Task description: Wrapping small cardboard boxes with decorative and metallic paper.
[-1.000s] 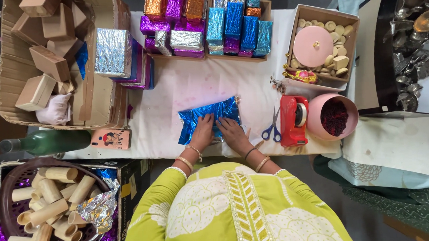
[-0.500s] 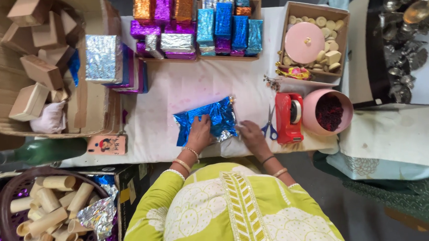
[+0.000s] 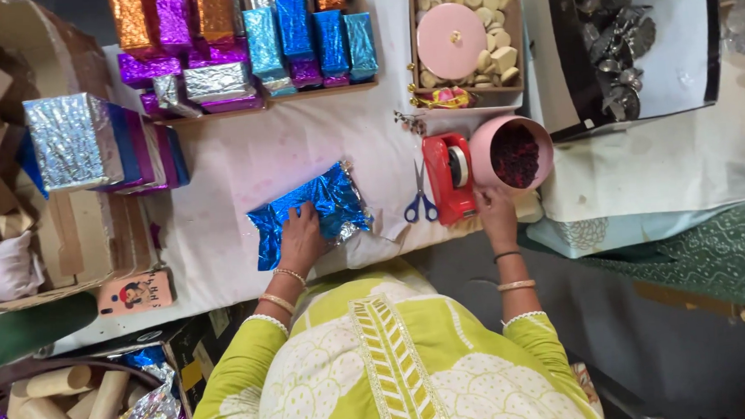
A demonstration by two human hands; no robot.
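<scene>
left hand (image 3: 300, 235): flat, fingers together, pressing the crinkled blue foil-wrapped packet (image 3: 305, 211) at table centre.
packet axis: long side runs left-right, slightly tilted; right end up.
right hand (image 3: 496, 209): fingers curled loosely, empty, at near edge of red tape dispenser (image 3: 448, 178).
dispenser from packet: right, blue-handled scissors (image 3: 420, 200) between.
nearer hand: right.

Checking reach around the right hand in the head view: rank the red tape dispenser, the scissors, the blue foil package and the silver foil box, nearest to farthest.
From the right hand:
1. Red tape dispenser, just left of the hand, at the fingertips.
2. Scissors, past the dispenser's left side.
3. Blue foil package, mid-table under the left hand.
4. Silver foil box, far left.
</scene>
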